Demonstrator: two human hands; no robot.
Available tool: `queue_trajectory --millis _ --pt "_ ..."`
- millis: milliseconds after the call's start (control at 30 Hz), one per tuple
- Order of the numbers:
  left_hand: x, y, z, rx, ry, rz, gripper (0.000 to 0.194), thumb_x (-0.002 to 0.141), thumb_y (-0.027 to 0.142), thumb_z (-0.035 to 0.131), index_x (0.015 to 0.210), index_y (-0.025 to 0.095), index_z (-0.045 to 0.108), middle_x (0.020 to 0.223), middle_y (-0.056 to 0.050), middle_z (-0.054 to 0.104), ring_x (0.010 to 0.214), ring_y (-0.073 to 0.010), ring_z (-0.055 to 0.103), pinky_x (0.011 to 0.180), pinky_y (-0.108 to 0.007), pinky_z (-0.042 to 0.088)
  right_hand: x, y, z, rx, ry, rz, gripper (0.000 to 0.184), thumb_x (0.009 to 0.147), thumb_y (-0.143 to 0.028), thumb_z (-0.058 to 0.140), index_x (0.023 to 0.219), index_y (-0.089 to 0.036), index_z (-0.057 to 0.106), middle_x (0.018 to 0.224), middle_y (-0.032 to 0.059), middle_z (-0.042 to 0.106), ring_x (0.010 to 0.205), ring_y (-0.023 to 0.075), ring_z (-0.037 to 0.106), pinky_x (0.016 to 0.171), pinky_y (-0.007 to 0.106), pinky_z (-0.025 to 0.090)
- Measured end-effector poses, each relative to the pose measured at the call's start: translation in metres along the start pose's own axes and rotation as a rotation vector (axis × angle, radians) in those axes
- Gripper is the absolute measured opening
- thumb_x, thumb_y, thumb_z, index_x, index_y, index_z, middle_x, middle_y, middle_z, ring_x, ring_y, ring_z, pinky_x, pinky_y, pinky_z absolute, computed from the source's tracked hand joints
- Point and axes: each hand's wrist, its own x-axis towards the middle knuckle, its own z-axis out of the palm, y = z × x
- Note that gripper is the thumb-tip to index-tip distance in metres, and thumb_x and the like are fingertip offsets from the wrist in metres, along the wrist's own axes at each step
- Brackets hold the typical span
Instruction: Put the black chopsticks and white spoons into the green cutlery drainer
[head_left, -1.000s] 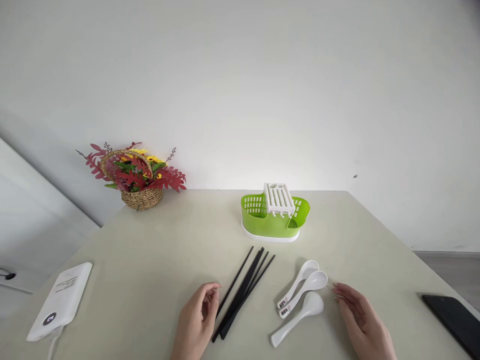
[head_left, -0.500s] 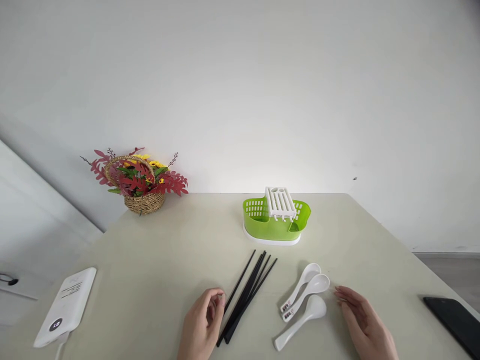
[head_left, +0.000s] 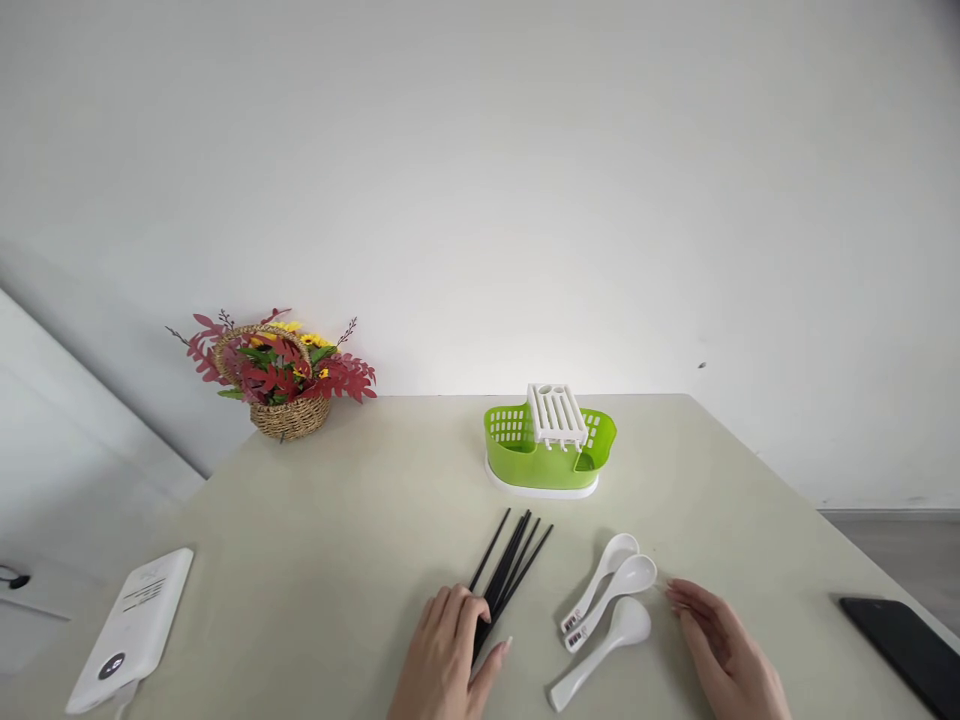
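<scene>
My left hand (head_left: 450, 655) lies over the near ends of a bundle of black chopsticks (head_left: 512, 555), fingers curled round them and thumb on the right side. My right hand (head_left: 724, 650) rests flat on the table with fingers stretched out, just right of three white spoons (head_left: 611, 600) and apart from them. Behind the chopsticks and spoons stands a green cutlery holder (head_left: 547, 455) with a white slotted insert on a white base.
A wicker basket of red and yellow flowers (head_left: 281, 375) sits at the far left by the wall. A white power bank (head_left: 135, 625) lies near the left edge, a black phone (head_left: 900, 635) near the right edge. The beige table (head_left: 337, 520) ends close on both sides.
My left hand has moved right from beside the chopsticks onto their near ends and closed over them. The right hand has stayed beside the spoons. The view has tilted slightly.
</scene>
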Motion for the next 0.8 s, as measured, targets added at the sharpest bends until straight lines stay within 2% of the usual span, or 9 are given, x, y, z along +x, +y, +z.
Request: queue_trajectory --millis 233,400,500,567,633,733,800 --pt "0.001 -0.006 0.020 0.188 0.030 0.052 0.010 0.098 0.024 0.053 0.106 0.022 0.059 0.099 -0.008 0.069 0.089 -0.0265 0.070 0.077 -0.040 0.057 -0.001 -0.004 -0.002 -0.030 0.006 -0.014 0.050 0.077 -0.057 0.068 0.115 -0.026 0.069 0.121 0.0050 0.077 0.116 0.0290 0.070 0.100 0.035 0.056" --pt "0.010 -0.004 0.021 0.388 -0.072 0.063 0.021 0.098 0.013 0.045 0.106 0.017 0.064 0.100 -0.009 0.071 0.090 -0.0292 0.070 0.080 -0.046 0.056 -0.003 -0.007 -0.003 -0.053 -0.029 0.010 0.051 0.078 -0.055 0.067 0.119 -0.025 0.068 0.126 0.0050 0.075 0.121 0.0276 0.068 0.099 0.031 0.056" --pt "0.016 -0.003 0.017 0.419 -0.113 0.067 0.026 0.098 0.009 0.040 0.103 0.017 0.065 0.097 -0.009 0.070 0.088 -0.0291 0.069 0.080 -0.046 0.056 -0.004 -0.009 -0.002 -0.045 -0.016 0.023 0.050 0.079 -0.055 0.067 0.118 -0.025 0.067 0.125 0.0049 0.075 0.121 0.0271 0.068 0.099 0.029 0.055" --pt "0.019 -0.003 0.013 0.369 -0.102 0.063 0.029 0.100 0.011 0.037 0.103 0.018 0.065 0.097 -0.010 0.070 0.089 -0.0291 0.069 0.081 -0.045 0.055 -0.005 -0.011 -0.002 -0.001 -0.003 0.002 0.049 0.079 -0.054 0.067 0.118 -0.024 0.067 0.124 0.0057 0.076 0.120 0.0270 0.069 0.100 0.029 0.055" --pt "0.018 -0.004 0.007 0.240 -0.085 0.003 0.029 0.104 0.017 0.033 0.101 0.019 0.062 0.094 -0.009 0.069 0.084 -0.0266 0.068 0.076 -0.039 0.053 -0.006 -0.015 -0.005 0.026 0.022 -0.028 0.049 0.080 -0.054 0.065 0.117 -0.023 0.067 0.122 0.0067 0.076 0.114 0.0270 0.071 0.095 0.029 0.057" --pt "0.011 -0.001 -0.001 -0.077 -0.063 -0.216 0.033 0.108 0.037 0.029 0.095 0.022 0.056 0.075 -0.003 0.062 0.061 -0.0192 0.060 0.058 -0.029 0.045 -0.014 -0.028 -0.008 -0.080 0.096 -0.072 0.044 0.083 -0.054 0.061 0.116 -0.025 0.068 0.123 0.0065 0.074 0.106 0.0271 0.073 0.070 0.026 0.060" --pt "0.001 0.006 -0.004 -0.366 -0.027 -0.416 0.041 0.107 0.053 0.029 0.092 0.024 0.054 0.066 0.001 0.056 0.052 -0.0162 0.054 0.052 -0.027 0.040 -0.027 -0.043 -0.003 -0.134 0.132 -0.140 0.038 0.088 -0.054 0.058 0.113 -0.027 0.069 0.123 0.0064 0.073 0.102 0.0264 0.072 0.062 0.026 0.056"
